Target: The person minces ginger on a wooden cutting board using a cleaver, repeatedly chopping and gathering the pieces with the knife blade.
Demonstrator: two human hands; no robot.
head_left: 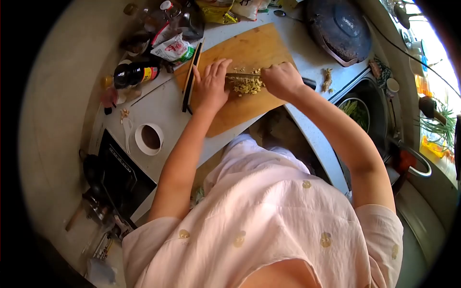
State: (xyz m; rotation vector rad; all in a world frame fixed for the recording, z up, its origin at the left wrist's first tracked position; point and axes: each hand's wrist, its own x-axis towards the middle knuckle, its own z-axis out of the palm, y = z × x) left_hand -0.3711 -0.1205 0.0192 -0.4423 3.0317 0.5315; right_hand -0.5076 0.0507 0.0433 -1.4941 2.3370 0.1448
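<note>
A knife lies across the wooden cutting board, its edge down at a heap of finely chopped pale yellow-green bits, perhaps ginger or garlic. My right hand is closed around the knife's handle; the dark handle end sticks out to the right. My left hand lies flat with its fingers stretched at the blade's far left end, which it hides. Whether it presses on the blade or on the board, I cannot tell. A pair of chopsticks and a dark strip lie along the board's left edge.
To the left stand a dark sauce bottle and a white cup with brown liquid. A large lidded pan sits at the back right, a ginger piece below it. The sink holds a bowl of greens.
</note>
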